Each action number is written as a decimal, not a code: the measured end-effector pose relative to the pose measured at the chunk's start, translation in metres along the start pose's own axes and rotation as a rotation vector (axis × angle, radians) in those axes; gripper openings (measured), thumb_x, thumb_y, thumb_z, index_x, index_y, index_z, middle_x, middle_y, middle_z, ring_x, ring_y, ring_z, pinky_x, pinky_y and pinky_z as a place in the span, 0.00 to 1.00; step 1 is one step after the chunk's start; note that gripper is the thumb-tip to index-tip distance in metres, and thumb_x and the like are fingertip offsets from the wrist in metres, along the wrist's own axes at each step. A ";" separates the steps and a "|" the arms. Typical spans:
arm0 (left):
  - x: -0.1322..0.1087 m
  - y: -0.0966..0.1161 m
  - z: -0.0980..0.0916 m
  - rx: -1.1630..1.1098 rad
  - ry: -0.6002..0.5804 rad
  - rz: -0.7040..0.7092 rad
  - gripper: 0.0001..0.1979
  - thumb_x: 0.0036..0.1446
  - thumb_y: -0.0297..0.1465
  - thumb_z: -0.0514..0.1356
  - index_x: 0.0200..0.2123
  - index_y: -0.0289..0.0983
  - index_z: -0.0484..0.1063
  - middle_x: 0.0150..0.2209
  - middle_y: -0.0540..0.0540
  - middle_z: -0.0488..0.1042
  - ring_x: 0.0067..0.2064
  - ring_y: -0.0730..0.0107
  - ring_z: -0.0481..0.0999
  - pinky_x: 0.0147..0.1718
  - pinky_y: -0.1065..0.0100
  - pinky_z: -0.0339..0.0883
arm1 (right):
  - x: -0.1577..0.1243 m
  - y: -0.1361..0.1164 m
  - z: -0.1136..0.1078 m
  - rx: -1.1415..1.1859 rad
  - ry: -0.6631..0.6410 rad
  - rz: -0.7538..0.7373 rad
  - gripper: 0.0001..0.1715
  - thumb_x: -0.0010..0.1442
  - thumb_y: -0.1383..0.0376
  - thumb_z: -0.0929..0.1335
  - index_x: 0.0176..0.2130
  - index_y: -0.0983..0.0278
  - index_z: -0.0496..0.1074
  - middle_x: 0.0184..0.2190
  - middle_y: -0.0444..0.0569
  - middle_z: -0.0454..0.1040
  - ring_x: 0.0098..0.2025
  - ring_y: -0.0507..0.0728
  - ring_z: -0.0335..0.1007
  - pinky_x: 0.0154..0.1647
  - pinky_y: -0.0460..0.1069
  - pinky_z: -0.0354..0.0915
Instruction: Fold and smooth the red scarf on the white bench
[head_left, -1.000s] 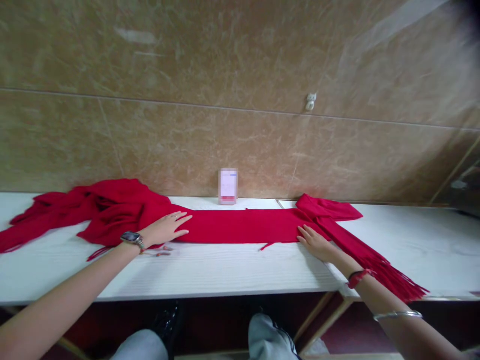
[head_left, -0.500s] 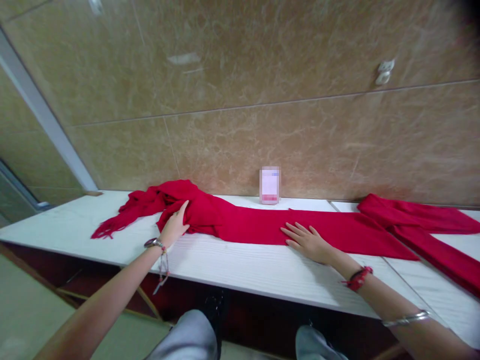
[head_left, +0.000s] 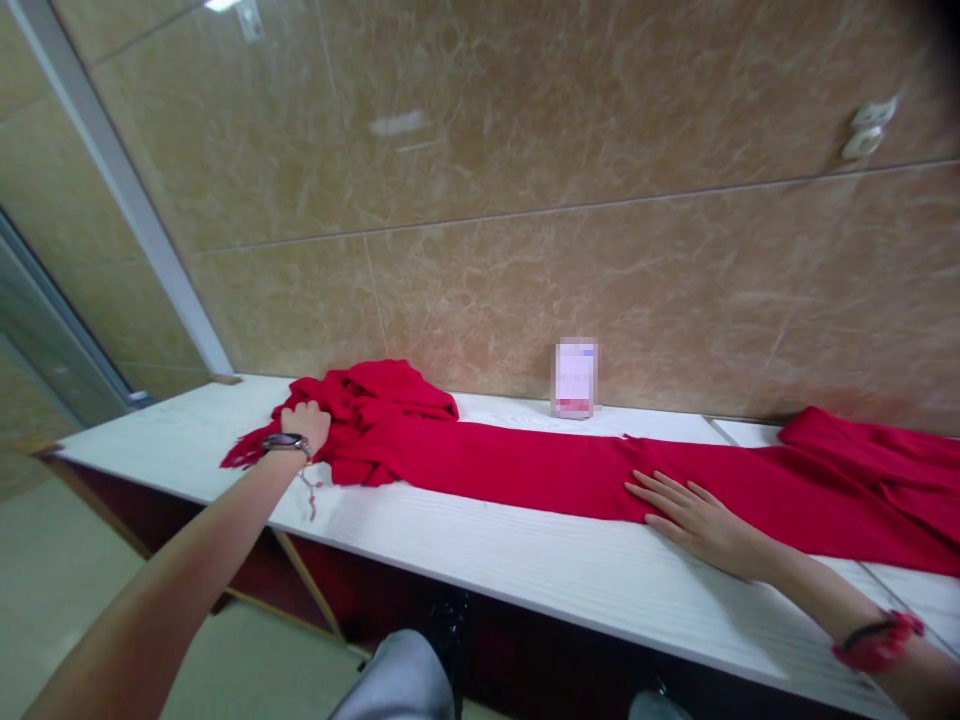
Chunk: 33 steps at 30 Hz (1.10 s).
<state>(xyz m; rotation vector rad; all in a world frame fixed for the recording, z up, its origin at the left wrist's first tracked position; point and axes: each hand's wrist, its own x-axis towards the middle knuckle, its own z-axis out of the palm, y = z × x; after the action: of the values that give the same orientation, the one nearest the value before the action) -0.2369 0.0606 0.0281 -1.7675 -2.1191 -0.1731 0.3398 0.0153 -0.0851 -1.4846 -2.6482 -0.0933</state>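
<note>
Head view, white table [head_left: 487, 545], marble wall [head_left: 525, 200], left fingers [head_left: 304, 412] clutching red scarf [head_left: 510, 460], right fingers [head_left: 660, 482] flat on it

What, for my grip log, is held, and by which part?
Left hand grips the red scarf by its bunched fringed end; right hand only lies flat on it.

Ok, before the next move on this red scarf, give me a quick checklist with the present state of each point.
1. Left hand grips the red scarf: ok, fingers curled into its bunched end.
2. Right hand pins the cloth: ok, palm down, fingers spread on the flat stretch.
3. Stretch between the hands lies flat: ok.
4. Left end spread out: not ok, heaped in folds.
5. Small card at the wall is apart from the scarf: ok, a strip of table shows between them.
6. Right end laid straight: cannot tell, it runs out of the frame.
</note>
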 end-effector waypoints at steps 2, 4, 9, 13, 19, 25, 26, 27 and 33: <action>-0.001 0.012 -0.002 -0.038 0.087 0.001 0.16 0.57 0.27 0.48 0.47 0.35 0.67 0.53 0.32 0.60 0.55 0.43 0.56 0.46 0.44 0.53 | 0.007 -0.005 -0.006 0.019 -0.021 0.047 0.32 0.61 0.48 0.50 0.58 0.55 0.56 0.60 0.48 0.53 0.61 0.63 0.44 0.56 0.66 0.48; -0.001 0.027 0.003 -0.093 0.073 0.052 0.22 0.57 0.37 0.49 0.55 0.41 0.59 0.58 0.36 0.54 0.58 0.44 0.52 0.48 0.44 0.53 | 0.021 -0.018 -0.015 0.022 0.004 0.080 0.33 0.59 0.46 0.52 0.58 0.56 0.58 0.60 0.50 0.55 0.61 0.64 0.44 0.55 0.68 0.47; 0.009 0.038 0.040 -0.218 -0.257 0.170 0.28 0.47 0.46 0.57 0.51 0.41 0.66 0.49 0.38 0.68 0.51 0.48 0.65 0.44 0.53 0.60 | 0.055 -0.063 -0.025 0.069 0.013 -0.065 0.32 0.60 0.47 0.52 0.61 0.54 0.49 0.62 0.48 0.49 0.63 0.64 0.38 0.56 0.69 0.43; 0.018 0.007 0.046 -0.224 -0.105 0.126 0.11 0.52 0.30 0.53 0.35 0.36 0.73 0.38 0.43 0.73 0.43 0.62 0.70 0.44 0.64 0.62 | 0.053 -0.069 -0.017 0.074 -0.049 -0.069 0.30 0.62 0.49 0.49 0.60 0.53 0.50 0.62 0.46 0.47 0.62 0.64 0.38 0.56 0.68 0.45; 0.019 -0.060 0.023 -0.148 0.185 -0.124 0.18 0.56 0.21 0.45 0.48 0.23 0.64 0.48 0.34 0.62 0.54 0.49 0.57 0.49 0.52 0.54 | 0.037 -0.056 -0.015 0.072 -0.063 -0.050 0.30 0.61 0.49 0.50 0.60 0.53 0.51 0.61 0.46 0.48 0.62 0.63 0.39 0.57 0.67 0.45; 0.016 -0.015 0.037 -0.169 0.039 0.086 0.22 0.52 0.34 0.58 0.52 0.40 0.65 0.57 0.39 0.57 0.57 0.45 0.52 0.50 0.47 0.52 | 0.047 -0.065 -0.011 0.099 -0.033 -0.063 0.31 0.61 0.48 0.51 0.59 0.53 0.53 0.61 0.47 0.49 0.62 0.65 0.40 0.56 0.68 0.45; 0.016 0.000 0.039 -0.180 0.048 0.162 0.21 0.54 0.35 0.55 0.52 0.41 0.64 0.57 0.40 0.57 0.58 0.48 0.52 0.51 0.47 0.51 | 0.050 -0.068 -0.011 0.102 -0.037 -0.075 0.31 0.61 0.48 0.51 0.59 0.53 0.53 0.61 0.47 0.49 0.62 0.65 0.39 0.56 0.68 0.46; 0.016 0.015 0.039 -0.208 0.005 0.267 0.20 0.56 0.36 0.53 0.52 0.41 0.64 0.57 0.41 0.59 0.57 0.51 0.54 0.52 0.50 0.51 | 0.052 -0.070 -0.011 0.102 -0.043 -0.087 0.31 0.61 0.48 0.51 0.60 0.54 0.52 0.61 0.47 0.49 0.62 0.65 0.39 0.56 0.67 0.46; 0.011 0.035 0.028 -0.445 -0.239 0.450 0.21 0.53 0.37 0.54 0.49 0.34 0.66 0.47 0.40 0.70 0.47 0.61 0.68 0.47 0.65 0.60 | 0.053 -0.070 -0.006 0.081 -0.004 -0.106 0.30 0.61 0.49 0.51 0.60 0.52 0.51 0.61 0.46 0.50 0.62 0.64 0.39 0.57 0.67 0.46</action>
<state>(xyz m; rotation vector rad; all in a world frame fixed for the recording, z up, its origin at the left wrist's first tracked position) -0.2104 0.0869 0.0009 -2.5921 -1.8651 -0.3452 0.2524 0.0231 -0.0733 -1.3226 -2.6985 0.0087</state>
